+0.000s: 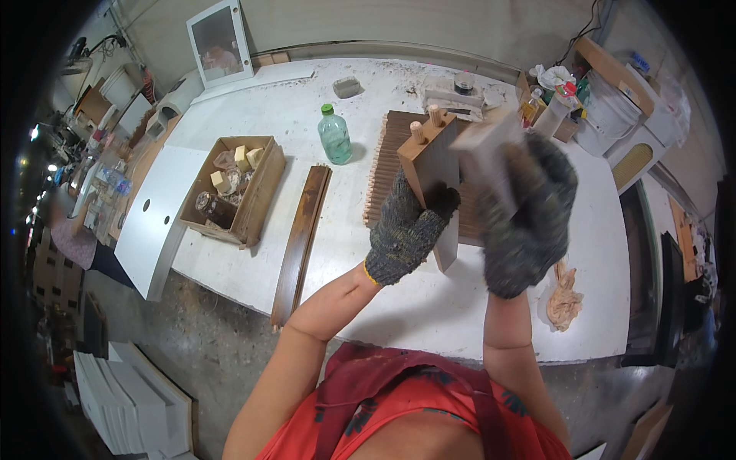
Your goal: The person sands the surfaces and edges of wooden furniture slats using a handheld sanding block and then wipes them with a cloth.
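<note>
My left hand (pixel 405 236), in a dark grey knitted glove, is closed round a brown wooden board (pixel 431 162) held up on its edge. Two round dowels (pixel 417 132) stick out of the board's far end. Close by on the right, my gloved right hand (pixel 530 218) grips a pale flat block (pixel 487 150). Motion smears both the block and that hand, and I cannot tell if the block touches the board. Behind the hands lies a row of dark brown wooden pieces (pixel 399 134) with dowels along their left ends, partly hidden by my hands and the board.
On the white table (pixel 414 322) stand a wooden box (pixel 253 207) with yellowish blocks and a jar, and a green-capped bottle (pixel 334 136). A long dark strip (pixel 302 245) lies left of my hands; a crumpled cloth (pixel 565 303) lies right. Bottles and containers (pixel 563 107) crowd the far right corner.
</note>
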The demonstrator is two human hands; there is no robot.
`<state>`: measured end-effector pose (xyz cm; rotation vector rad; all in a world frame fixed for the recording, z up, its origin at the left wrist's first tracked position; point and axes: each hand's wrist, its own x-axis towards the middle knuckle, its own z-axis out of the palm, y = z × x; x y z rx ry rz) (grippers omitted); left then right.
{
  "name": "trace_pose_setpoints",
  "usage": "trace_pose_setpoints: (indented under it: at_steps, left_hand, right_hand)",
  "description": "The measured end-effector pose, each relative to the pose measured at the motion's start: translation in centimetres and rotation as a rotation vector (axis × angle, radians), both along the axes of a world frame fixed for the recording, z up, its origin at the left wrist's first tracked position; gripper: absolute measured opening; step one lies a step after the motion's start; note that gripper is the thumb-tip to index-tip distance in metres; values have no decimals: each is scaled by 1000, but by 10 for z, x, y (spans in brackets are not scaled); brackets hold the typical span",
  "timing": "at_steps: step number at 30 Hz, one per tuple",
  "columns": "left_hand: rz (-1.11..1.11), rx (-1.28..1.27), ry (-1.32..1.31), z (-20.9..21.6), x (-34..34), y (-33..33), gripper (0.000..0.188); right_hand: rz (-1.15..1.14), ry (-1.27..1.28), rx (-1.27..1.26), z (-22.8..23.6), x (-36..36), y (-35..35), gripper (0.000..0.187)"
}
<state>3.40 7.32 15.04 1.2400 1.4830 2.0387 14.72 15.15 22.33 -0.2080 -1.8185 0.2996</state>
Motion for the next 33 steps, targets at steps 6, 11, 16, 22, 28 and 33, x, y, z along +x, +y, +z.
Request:
trace_pose_setpoints:
  at_steps: [6,11,16,22,28,33]
  left_hand:
    - [-32,94,-50,0,1,-4,66]
    - [-124,22,-125,23,5,-7,52]
    - [-325,224,-546,26,-11,-5,60]
    - [27,80,-156,-14,-35,-2,57]
    - [-52,177,-36,13,-30,-12,51]
    - [-5,187,-92,12,-28,-8,53]
  right_hand:
    - [-21,-80,158,7,-6,-5,45]
    - [-136,-8,-6,1,-21,41,42]
    - [25,85,-306,-22,-12,39,41]
    - [220,82,-620,-45,-10,12,40]
    - [220,72,-236,-34,-25,-7,47]
    - [281,66,-54,-15,-41,-13,50]
